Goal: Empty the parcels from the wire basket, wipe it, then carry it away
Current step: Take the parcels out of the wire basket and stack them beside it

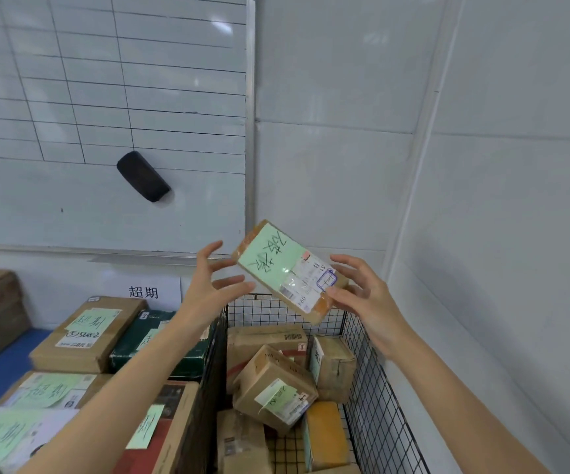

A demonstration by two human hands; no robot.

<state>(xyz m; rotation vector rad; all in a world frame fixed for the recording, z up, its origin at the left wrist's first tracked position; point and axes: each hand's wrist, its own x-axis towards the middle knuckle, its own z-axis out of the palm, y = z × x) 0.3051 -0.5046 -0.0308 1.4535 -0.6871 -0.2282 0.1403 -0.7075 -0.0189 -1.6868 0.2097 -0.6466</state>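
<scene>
you hold a small flat parcel (276, 265) – brown card under glossy, orange-tinted tape – tilted in the air above the black wire basket (372, 405). your right hand (369, 299) pinches its lower end, with the thumb on the front and the fingers fanned behind. your left hand (208, 285) is splayed, fingers straight, tips at the parcel's left edge. a pale green note covers its face; i cannot read the handwriting. beside it a white printed label shows "51", "094" and a purple square stamp. inside the grid basket lie jumbled cardboard boxes (273, 388), taped and creased. to its left, stacked cartons (85, 333) carry green notes reading "超期" – as does a white paper sign (143, 291) on the wall.
</scene>
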